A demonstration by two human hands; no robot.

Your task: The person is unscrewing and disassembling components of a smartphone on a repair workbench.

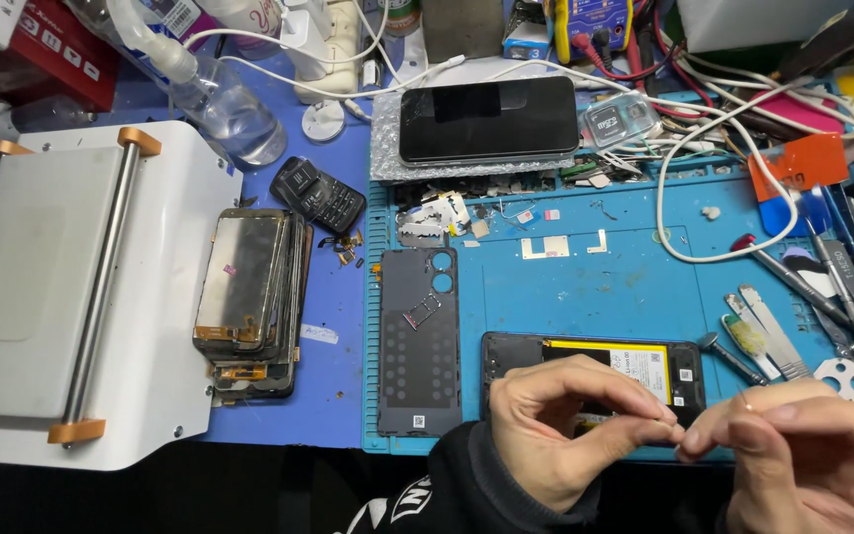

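Both hands meet low over the bench: left hand (555, 425) and right hand (803, 445), each grip pinching something too tiny to make out. Right under them lies the opened phone (595, 371), yellow-labelled battery inside, half hidden. Further back, a clear case (617, 121) holds a memory card.

A stack of screens (249, 297) lies beside a white machine (71, 297).

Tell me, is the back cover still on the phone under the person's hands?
No, the opened phone shows its yellow-labelled battery, and a dark back cover lies apart on the blue mat to its left.
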